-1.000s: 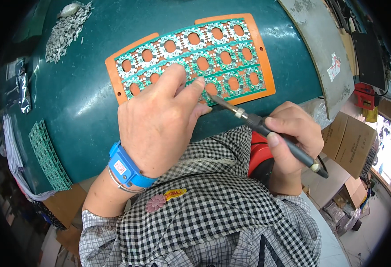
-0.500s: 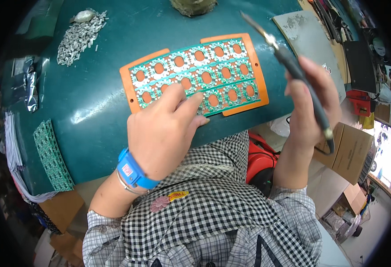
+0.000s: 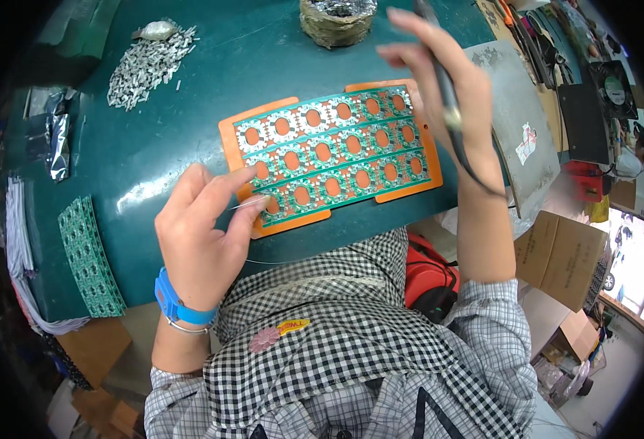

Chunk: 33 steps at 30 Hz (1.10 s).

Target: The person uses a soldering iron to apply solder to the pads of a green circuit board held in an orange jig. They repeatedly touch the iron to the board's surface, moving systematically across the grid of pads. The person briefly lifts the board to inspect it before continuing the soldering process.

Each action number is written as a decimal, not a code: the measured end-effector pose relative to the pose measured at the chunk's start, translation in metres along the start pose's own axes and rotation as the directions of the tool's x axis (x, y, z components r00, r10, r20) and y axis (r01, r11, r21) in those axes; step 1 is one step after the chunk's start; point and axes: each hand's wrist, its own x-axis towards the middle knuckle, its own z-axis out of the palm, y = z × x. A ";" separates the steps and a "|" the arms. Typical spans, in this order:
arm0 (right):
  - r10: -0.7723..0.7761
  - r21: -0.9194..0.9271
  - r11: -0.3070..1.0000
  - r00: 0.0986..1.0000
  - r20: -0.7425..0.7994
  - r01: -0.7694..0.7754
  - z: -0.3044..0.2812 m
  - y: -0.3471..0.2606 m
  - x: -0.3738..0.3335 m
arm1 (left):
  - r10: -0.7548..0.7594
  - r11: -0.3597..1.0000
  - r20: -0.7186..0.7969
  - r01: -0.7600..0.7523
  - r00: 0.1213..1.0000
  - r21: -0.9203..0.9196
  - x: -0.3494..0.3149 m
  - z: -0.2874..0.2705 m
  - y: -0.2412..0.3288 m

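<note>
A panel of green circuit boards with rows of round openings sits in an orange holder on the bench. My left hand is at the panel's near left corner, wearing a blue wrist strap. Thumb and fingers grip a thin solder wire, whose slack loops below the hand. Held up over the panel's far right side, my right hand is closed around a dark soldering iron. The iron points toward the far edge, and its tip is out of the picture.
A wrapped round tin stands at the back. White small parts lie piled at the far left. Another green board panel rests at the left edge, near white cables. A grey plate lies on the right.
My right hand has swung up and away with the soldering iron. My left hand has moved left across the panel to its corner. Panel and holder sit slightly nearer and rightward in view.
</note>
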 end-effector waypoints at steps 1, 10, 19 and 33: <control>0.037 0.066 0.997 0.999 0.016 -0.038 -0.003 -0.007 -0.014 | 0.000 1.000 0.017 0.000 1.000 -0.002 0.002 0.001 -0.002; -0.062 0.218 0.975 0.996 0.060 0.047 0.011 -0.039 -0.055 | 0.069 0.997 0.244 -0.076 0.967 0.018 0.019 0.023 0.003; 0.031 0.133 0.990 0.986 0.165 -0.054 0.017 -0.044 -0.038 | 0.040 0.982 0.292 -0.092 0.956 0.166 0.030 0.034 0.010; 0.170 0.049 0.985 0.965 -0.198 -0.164 0.002 -0.025 -0.082 | 0.057 0.994 0.195 -0.073 0.979 0.075 0.024 0.028 0.013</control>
